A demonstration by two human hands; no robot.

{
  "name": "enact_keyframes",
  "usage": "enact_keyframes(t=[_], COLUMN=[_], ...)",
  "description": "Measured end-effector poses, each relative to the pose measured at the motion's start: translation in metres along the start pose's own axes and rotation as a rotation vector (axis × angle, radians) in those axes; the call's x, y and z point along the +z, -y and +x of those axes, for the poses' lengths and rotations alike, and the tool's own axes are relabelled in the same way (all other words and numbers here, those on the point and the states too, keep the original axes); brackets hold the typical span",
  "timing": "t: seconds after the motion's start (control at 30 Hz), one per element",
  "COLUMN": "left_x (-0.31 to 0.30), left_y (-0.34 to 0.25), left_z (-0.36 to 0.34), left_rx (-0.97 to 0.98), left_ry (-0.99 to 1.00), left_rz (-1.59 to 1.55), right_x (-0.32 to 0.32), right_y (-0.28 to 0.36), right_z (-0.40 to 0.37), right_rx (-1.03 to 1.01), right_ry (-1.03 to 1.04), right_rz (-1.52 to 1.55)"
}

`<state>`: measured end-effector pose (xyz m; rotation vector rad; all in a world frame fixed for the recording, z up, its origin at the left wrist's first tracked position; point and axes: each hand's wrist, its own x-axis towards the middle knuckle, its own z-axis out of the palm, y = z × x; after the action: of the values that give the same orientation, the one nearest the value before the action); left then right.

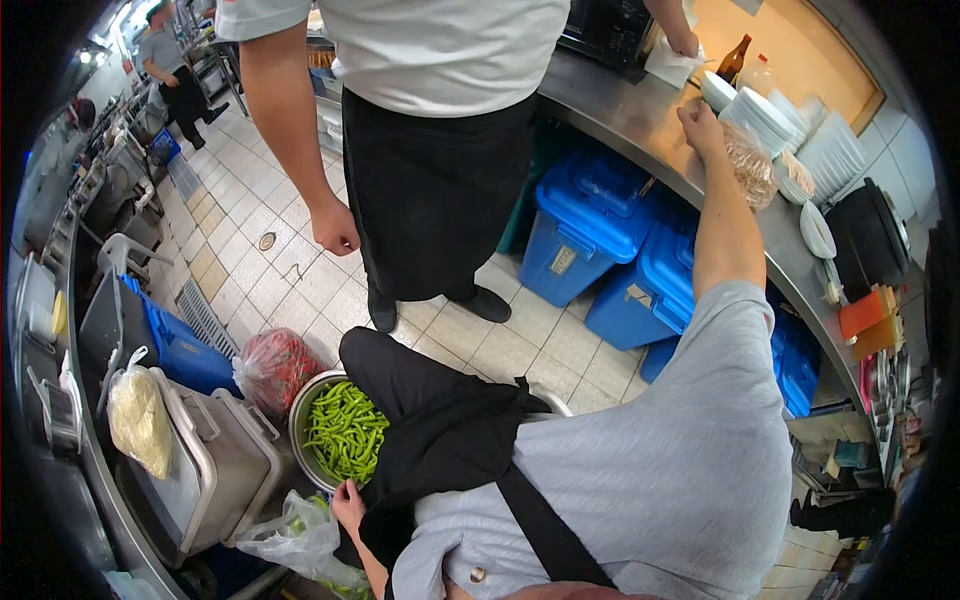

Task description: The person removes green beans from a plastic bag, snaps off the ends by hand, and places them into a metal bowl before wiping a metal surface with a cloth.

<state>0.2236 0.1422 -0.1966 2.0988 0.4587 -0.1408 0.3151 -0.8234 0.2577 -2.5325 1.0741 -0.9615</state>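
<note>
My left hand [350, 506] is at the near rim of a metal bowl [297, 428] full of green chili peppers [346, 432]. Its fingers are curled in, and what they may hold is too small to make out. Below that hand, a clear plastic bag [298, 540] has more green pieces inside. My right arm reaches up to the steel counter [640, 118]. There my right hand [702, 130] is closed like a fist beside a clear bag of light brown food [748, 165], and nothing shows in it.
A person in a black apron [435, 190] stands facing me, one hand [683, 42] at a white packet. Blue lidded bins [575, 225] sit under the counter. Stacked white bowls [765, 120] are on it. A bag of red peppers [280, 368] and grey tubs [215, 450] are at left.
</note>
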Motion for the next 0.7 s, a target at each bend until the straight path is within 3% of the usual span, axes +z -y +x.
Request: enact_keyframes(t=[0.17,0.27,0.37,0.47,0.7], left_x=[0.002,0.003,0.002,0.001,-0.003], left_y=[0.013,0.006,0.005,-0.003,-0.036], left_z=[0.004,0.001,0.002,-0.001,-0.015], left_rx=[-0.028,-0.018,-0.04,-0.025,-0.054], left_ry=[0.007,-0.014,-0.007,0.001,0.023], left_rz=[-0.039,-0.059,-0.028,-0.014,0.032], right_x=[0.016,-0.008,-0.004,-0.007,0.007], right_y=[-0.022,0.025,0.019,0.022,0.022], right_z=[0.011,-0.02,-0.01,-0.009,-0.012], right_rx=[0.004,0.142,0.177,0.217,0.265], right_ry=[-0.171,-0.193,-0.228,-0.207,-0.115], right_rz=[0.116,0.369,0.455,0.622,0.571])
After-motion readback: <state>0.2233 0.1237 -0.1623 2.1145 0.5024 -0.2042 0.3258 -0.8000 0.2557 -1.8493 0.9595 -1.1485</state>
